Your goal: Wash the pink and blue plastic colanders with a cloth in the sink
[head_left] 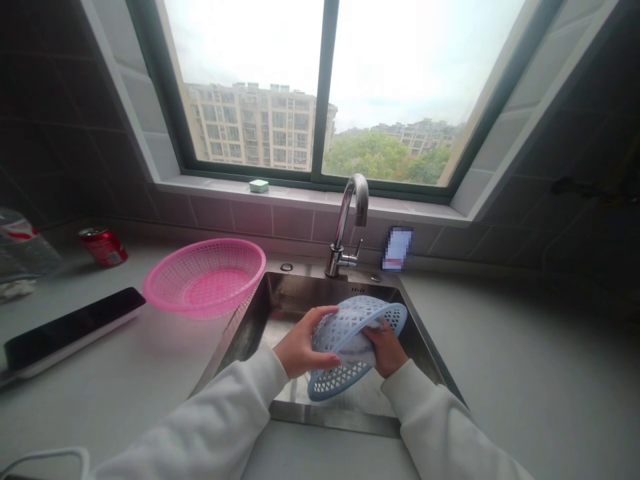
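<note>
A light blue perforated plastic basket (350,317) is held tilted over the steel sink (280,300). My left hand (300,347) grips its outer side, thumb over the top and fingers underneath. My right hand (387,350) is inside the basket, closed on a white cloth (357,350) pressed against its inner wall. Both arms wear white sleeves.
A pink basket (205,277) rests on the counter at the sink's left rim. A chrome tap (350,213) stands behind the sink. At the left lie a black and white flat device (70,330), a red can (103,245) and a plastic bottle (20,250). A green block (259,186) sits on the window sill.
</note>
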`<state>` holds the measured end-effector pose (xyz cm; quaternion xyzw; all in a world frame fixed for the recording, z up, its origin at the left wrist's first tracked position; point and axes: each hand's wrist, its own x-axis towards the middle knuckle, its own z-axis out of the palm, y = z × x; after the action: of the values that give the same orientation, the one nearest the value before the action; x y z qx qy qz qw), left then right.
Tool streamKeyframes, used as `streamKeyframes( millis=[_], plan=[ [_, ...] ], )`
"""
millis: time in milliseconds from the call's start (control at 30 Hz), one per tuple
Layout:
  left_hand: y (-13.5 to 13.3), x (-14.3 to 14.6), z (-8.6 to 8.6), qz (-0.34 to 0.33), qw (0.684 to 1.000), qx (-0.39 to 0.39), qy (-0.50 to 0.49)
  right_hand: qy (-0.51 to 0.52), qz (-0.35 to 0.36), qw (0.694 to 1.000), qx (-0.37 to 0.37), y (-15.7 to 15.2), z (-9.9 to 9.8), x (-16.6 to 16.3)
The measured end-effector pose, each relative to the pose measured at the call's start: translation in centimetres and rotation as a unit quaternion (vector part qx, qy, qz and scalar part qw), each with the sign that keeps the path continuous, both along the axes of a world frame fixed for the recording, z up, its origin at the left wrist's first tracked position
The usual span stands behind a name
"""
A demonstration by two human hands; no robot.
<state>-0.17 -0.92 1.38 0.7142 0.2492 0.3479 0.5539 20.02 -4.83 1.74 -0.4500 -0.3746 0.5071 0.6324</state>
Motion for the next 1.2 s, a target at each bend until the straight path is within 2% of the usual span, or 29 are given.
streamKeyframes(
  millis=[133, 300, 467, 633, 833, 1000, 1067, 1200],
  plan=[
    [0.1, 0.1, -0.2, 0.001, 1.000, -0.002, -0.001, 0.040, -0.017, 0.999, -0.010, 0.1, 0.1, 0.1],
    [0.2, 0.1, -0.4, -0.001, 1.000, 0.005, 0.000, -0.048, 0.004, 0.998, -0.032, 0.1, -0.8, 0.2],
    [0.3, 0.0, -0.6, 0.008, 1.000, 0.014, 0.008, 0.034, -0.024, 0.999, -0.021, 0.2, -0.2, 0.2],
    [0.4, 0.0, -0.8, 0.001, 1.000, 0.019, 0.002, -0.071, 0.001, 0.997, -0.035, 0.3, -1.1, 0.2],
    [0.3, 0.0, -0.6, 0.005, 1.000, 0.017, -0.002, -0.042, -0.044, 0.998, 0.013, 0.5, -0.7, 0.7],
    [0.3, 0.1, -0.8, -0.008, 1.000, 0.001, -0.008, -0.087, -0.001, 0.996, -0.018, 0.3, -2.0, 0.3],
    [0.3, 0.1, -0.8, -0.008, 1.000, -0.005, -0.004, -0.067, 0.003, 0.998, -0.019, 0.4, -2.0, 0.2],
    [0.3, 0.1, -0.7, -0.011, 1.000, -0.027, 0.006, 0.051, -0.036, 0.998, 0.007, 0.6, -1.0, 0.4]
  ],
)
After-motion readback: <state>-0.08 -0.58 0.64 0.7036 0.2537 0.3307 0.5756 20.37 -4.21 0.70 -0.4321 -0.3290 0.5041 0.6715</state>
